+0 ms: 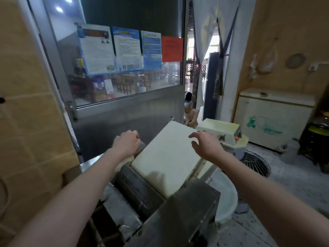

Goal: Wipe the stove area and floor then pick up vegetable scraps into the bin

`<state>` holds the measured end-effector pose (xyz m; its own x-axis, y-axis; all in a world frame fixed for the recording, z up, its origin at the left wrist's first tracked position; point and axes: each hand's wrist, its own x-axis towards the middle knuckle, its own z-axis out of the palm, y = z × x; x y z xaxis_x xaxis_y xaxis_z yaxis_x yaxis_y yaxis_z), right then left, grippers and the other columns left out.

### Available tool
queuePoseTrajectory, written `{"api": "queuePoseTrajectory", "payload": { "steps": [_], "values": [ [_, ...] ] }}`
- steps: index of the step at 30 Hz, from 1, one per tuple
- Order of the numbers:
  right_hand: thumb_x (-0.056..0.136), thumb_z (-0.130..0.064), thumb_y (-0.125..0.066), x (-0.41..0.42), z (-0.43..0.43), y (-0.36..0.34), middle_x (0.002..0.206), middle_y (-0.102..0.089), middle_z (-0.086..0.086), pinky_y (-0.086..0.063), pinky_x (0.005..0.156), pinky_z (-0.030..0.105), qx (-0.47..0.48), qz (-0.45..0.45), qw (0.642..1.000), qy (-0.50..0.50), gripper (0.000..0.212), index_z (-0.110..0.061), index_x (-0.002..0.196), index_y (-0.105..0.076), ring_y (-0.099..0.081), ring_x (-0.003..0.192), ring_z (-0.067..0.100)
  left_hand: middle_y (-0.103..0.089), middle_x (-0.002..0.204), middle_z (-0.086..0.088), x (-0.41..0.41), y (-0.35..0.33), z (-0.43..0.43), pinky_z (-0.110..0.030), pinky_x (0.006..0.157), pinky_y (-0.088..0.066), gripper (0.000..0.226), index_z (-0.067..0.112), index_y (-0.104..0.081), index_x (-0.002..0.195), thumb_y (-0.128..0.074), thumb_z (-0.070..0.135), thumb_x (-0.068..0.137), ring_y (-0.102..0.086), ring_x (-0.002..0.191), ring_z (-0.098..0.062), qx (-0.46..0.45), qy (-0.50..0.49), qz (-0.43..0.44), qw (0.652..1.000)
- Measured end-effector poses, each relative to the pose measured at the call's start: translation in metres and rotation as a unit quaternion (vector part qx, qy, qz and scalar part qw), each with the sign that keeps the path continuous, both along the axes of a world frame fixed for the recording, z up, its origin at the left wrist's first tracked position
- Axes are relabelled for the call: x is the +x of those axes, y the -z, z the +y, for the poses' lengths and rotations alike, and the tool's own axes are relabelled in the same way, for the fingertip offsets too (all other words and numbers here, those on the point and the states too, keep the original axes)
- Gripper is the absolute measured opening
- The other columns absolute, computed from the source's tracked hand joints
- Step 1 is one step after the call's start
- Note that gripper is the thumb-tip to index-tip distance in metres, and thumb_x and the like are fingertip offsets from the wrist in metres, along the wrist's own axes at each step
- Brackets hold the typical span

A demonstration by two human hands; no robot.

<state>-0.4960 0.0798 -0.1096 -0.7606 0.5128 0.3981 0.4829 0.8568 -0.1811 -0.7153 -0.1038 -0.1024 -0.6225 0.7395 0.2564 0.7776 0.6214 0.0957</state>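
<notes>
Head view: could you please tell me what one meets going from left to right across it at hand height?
Tan tiled wall → left hand, gripping a grey cloth → cream flat cover → right hand → cream mixer housing → white chest freezer.
</notes>
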Motion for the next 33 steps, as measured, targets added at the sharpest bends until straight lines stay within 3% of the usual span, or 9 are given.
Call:
{"api": "queuePoseTrajectory", "payload": {
  "steps": [8, 13, 15, 19, 23, 33],
  "values": [
    [0.093, -0.022, -0.046, -0.104, -0.016, 0.018, 0.128, -0.06, 0.002, -0.038, 0.097, 0.036, 0.0, -0.036, 0.99, -0.134, 0.033, -0.021, 0.123, -0.058, -0.049, 0.119, 0.025, -0.06, 0.111, -0.009, -0.05, 0.005, -0.063, -0.043, 0.087, -0.049, 0.024, 0.014, -0.057, 0.109, -0.045, 0.03, 0.095, -0.058, 0.101, -0.031, 0.011, -0.122, -0.024, 0.992],
    [0.095, -0.022, -0.046, -0.162, -0.038, 0.02, 0.13, -0.057, 0.002, -0.035, 0.098, 0.034, -0.003, -0.051, 0.965, -0.258, 0.033, -0.021, 0.126, -0.056, -0.048, 0.12, 0.025, -0.062, 0.102, -0.014, -0.05, 0.016, -0.114, -0.045, 0.084, -0.051, 0.015, 0.01, -0.059, 0.096, -0.049, 0.021, 0.093, -0.059, 0.095, -0.033, 0.042, -0.224, -0.064, 0.972],
    [0.094, -0.022, -0.046, -0.18, -0.049, 0.018, 0.13, -0.058, 0.002, -0.036, 0.099, 0.035, 0.0, -0.064, 0.951, -0.304, 0.033, -0.021, 0.125, -0.056, -0.048, 0.12, 0.025, -0.062, 0.104, -0.015, -0.04, 0.021, -0.136, -0.042, 0.086, -0.05, 0.017, 0.008, -0.06, 0.099, -0.049, 0.019, 0.094, -0.059, 0.097, -0.032, 0.05, -0.276, -0.069, 0.957],
    [0.092, -0.018, -0.047, -0.208, -0.08, 0.009, 0.124, -0.062, 0.003, -0.04, 0.095, 0.036, -0.013, -0.063, 0.921, -0.384, 0.033, -0.022, 0.121, -0.06, -0.05, 0.117, 0.026, -0.06, 0.112, -0.013, -0.002, 0.027, -0.186, -0.036, 0.085, -0.049, 0.026, 0.006, -0.059, 0.111, -0.044, 0.023, 0.098, -0.058, 0.102, -0.03, 0.028, -0.383, -0.074, 0.92],
    [0.092, -0.018, -0.045, -0.217, -0.14, 0.009, 0.125, -0.062, 0.006, -0.044, 0.097, 0.039, 0.003, -0.09, 0.879, -0.468, 0.035, -0.022, 0.125, -0.058, -0.053, 0.117, 0.028, -0.061, 0.108, -0.007, 0.059, 0.036, -0.239, -0.036, 0.078, -0.049, 0.023, 0.015, -0.056, 0.105, -0.04, 0.03, 0.098, -0.059, 0.098, -0.028, -0.007, -0.484, -0.072, 0.872],
    [0.093, -0.022, -0.045, -0.17, -0.329, 0.019, 0.117, -0.064, 0.01, -0.049, 0.091, 0.036, 0.017, -0.139, 0.757, -0.638, 0.03, -0.018, 0.119, -0.06, -0.059, 0.109, 0.029, -0.055, 0.123, -0.009, 0.226, 0.043, -0.378, -0.041, 0.093, -0.044, 0.029, 0.015, -0.054, 0.116, -0.044, 0.033, 0.095, -0.053, 0.115, -0.03, 0.002, -0.666, -0.065, 0.743]
  ]
}}
